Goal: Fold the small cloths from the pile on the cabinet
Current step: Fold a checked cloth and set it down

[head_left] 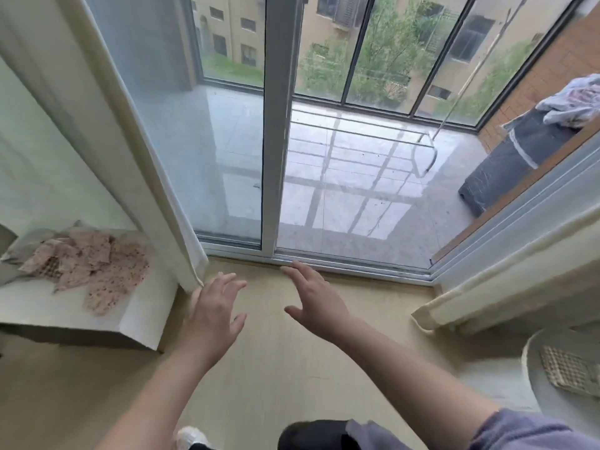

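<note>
Head view, and both hands are out in front over the wooden floor (276,368), facing the sliding glass door (276,125). The left hand (212,315) is spread wide, fingers straight and apart, holding nothing. The right hand (316,302) is the same: flat, fingers extended, thumb out to the side, empty.

The pile of small cloths (97,271) sits well off to the left on the white cabinet (39,306), just beside the pale curtain (130,157). They're pink speckled pieces, crumpled and overlapping, with a checked one peeking out. None of them looks folded, and neither hand is near them.

Over at the lower right, a single checked cloth (566,371) lies flat on a round white surface (527,349). It could be a finished one, but I can't tell.

So by my reading the job is barely begun, if begun at all. The whole heap on the cabinet is left to do, and the person first needs to reach left for a cloth.
</note>
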### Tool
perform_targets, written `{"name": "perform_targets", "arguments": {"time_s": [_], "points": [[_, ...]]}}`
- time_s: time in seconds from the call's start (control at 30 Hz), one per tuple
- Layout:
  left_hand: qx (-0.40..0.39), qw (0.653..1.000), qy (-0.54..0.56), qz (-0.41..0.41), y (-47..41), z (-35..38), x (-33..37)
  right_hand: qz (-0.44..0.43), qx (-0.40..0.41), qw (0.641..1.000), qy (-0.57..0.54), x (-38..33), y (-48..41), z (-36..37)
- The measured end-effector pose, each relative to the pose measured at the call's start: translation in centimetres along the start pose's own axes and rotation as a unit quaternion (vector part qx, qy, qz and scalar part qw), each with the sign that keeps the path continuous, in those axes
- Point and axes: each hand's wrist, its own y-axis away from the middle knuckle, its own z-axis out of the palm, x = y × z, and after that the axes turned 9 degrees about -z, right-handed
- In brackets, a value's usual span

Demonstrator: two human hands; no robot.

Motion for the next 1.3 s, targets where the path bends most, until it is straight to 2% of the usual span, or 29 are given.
{"name": "perform_targets", "arguments": {"time_s": [0.2,0.4,0.53,0.67,0.9,1.03,1.17,1.23,1.3], "points": [[-0.039,0.999,-0.031,-0.004,-4.4,-6.0,-12.9,0.022,-0.033,0.999,-0.028,-9.8,-7.8,5.2],[-0.065,0.997,-0.05,-0.014,-10.1,-9.3,-20.7,0.003,-0.015,0.998,-0.062,-16.1,-17.6,7.9],[-0.045,0.996,-0.072,-0.02,-13.1,-10.9,-26.6,-0.016,-0.017,0.998,-0.065,-18.9,-24.9,9.9],[-0.084,0.989,-0.085,-0.085,-14.6,-11.7,-33.9,-0.019,-0.062,0.996,-0.059,-21.8,-30.8,13.0],[-0.147,0.975,-0.099,-0.132,-18.2,-12.6,-45.6,0.017,-0.132,0.99,-0.039,-26.6,-38.7,20.0],[-0.207,0.959,-0.173,-0.089,-22.0,-11.7,-53.8,0.069,-0.158,0.985,0.018,-30.4,-44.8,26.1],[-0.247,0.938,-0.244,-0.007,-26.6,-9.0,-59.9,0.113,-0.173,0.974,0.095,-32.0,-50.4,33.0],[-0.255,0.932,-0.257,0.02,-28.5,-6.5,-63.1,0.119,-0.151,0.977,0.09,-32.0,-52.9,36.4],[-0.236,0.933,-0.258,0.085,-29.6,-3.8,-66.1,0.089,-0.098,0.989,0.067,-31.7,-55.3,39.1]]}}
